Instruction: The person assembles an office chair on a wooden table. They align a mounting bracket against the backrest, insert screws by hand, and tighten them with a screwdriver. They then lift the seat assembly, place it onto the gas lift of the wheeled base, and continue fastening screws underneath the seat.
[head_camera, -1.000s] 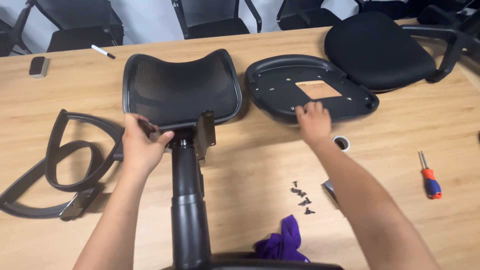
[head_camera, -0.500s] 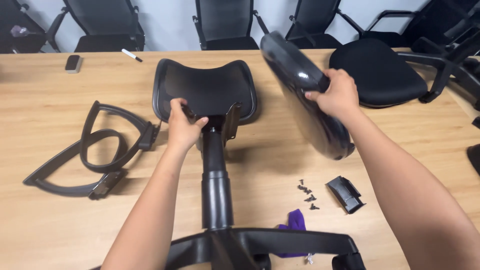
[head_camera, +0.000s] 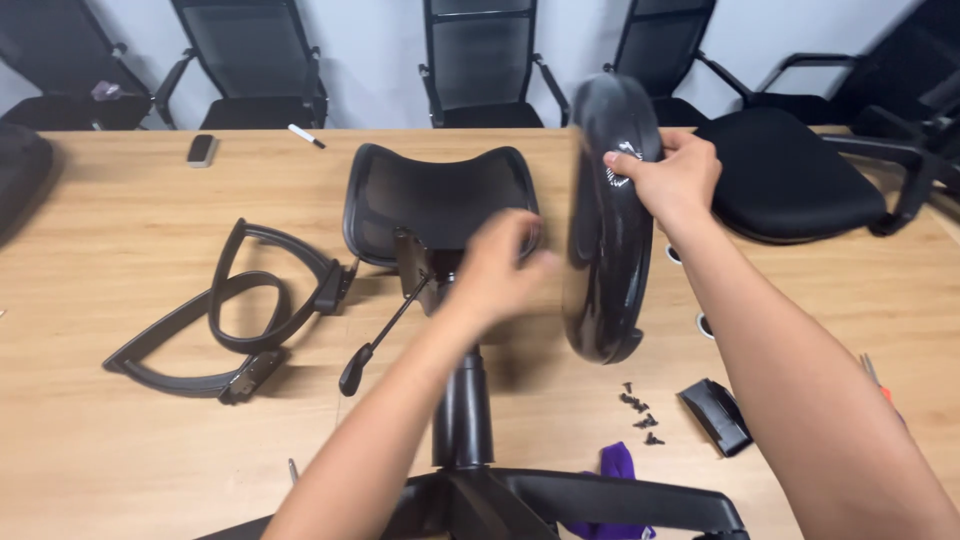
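Two hands were busy: my right hand (head_camera: 672, 182) gripped the black plastic seat pan (head_camera: 606, 220) on edge (underside visible), my blurred left hand (head_camera: 500, 265), grip unclear, neared the mesh backrest (head_camera: 440, 196).

I see one screen: a small dark phone (head_camera: 201, 149) lying flat near the far left edge of my wooden table (head_camera: 120, 420), its face dark. A pale sticker (head_camera: 622, 170), partly hidden under my right hand (head_camera: 672, 180), sits on the black seat pan (head_camera: 605, 260).

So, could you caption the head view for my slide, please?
Right hand lifts black seat pan on edge; left hand blurred beside it.
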